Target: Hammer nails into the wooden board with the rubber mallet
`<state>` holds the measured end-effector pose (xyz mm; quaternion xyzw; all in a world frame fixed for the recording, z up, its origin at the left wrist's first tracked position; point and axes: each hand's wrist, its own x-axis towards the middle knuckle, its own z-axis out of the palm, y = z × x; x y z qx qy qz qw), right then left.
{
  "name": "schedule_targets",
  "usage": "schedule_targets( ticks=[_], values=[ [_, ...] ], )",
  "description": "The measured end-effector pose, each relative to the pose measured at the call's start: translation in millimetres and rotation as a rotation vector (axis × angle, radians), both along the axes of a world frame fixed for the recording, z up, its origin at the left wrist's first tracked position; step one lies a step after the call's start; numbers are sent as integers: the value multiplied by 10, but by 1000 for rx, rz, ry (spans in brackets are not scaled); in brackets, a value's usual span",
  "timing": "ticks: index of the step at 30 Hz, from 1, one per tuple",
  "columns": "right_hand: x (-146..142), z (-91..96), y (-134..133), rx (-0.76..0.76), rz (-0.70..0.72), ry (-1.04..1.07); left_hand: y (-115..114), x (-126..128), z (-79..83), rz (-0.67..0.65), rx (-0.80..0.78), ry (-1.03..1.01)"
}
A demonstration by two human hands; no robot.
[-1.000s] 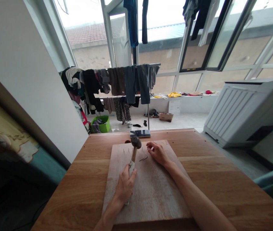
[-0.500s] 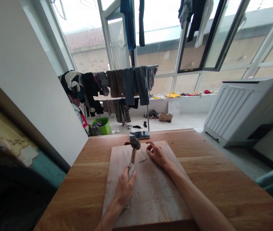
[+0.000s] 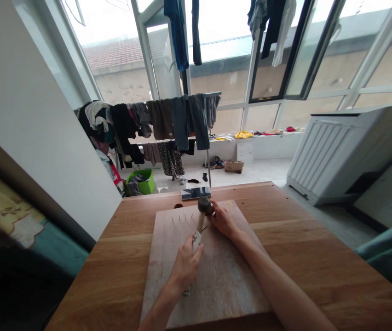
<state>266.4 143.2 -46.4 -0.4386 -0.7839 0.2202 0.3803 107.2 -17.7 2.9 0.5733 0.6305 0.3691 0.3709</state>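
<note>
Wooden board (image 3: 216, 276) lies flat on the oak-coloured table (image 3: 320, 262), and a row of small nails (image 3: 181, 218) stands upright near its far edge. The left hand (image 3: 187, 264) wraps its fingers tight around the lower handle of a hammer (image 3: 201, 218), whose dark head hangs over the board's far part, just right of the nail row. The right hand (image 3: 224, 221) rests beside the hammer head, fingers curled together close under it; whether they pinch a nail cannot be told. Beyond the board, a phone (image 3: 196, 193) lies at the table's far edge.
</note>
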Motion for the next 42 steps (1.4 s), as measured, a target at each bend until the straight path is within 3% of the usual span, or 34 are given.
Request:
schedule_targets(
  ticks=[5, 12, 20, 28, 35, 42],
  values=[
    [-1, 8, -13, 1, -8, -10, -10, 15, -46, 10, 59, 39],
    [24, 93, -51, 24, 23, 1, -3, -8, -172, 101, 61, -103],
    [-11, 242, -336, 26, 325, -158, -26, -56, -263, 202, 89, -128],
    [-5, 223, -332, -42, 389, -206, -27, -58, -242, 206, 96, -123],
    [40, 245, -301, -72, 340, -103, -18, -68, -265, 189, 73, -109],
    [271, 240, -23, -66, 85, 63, -12, -67, -274, 180, 63, -111]
  ],
)
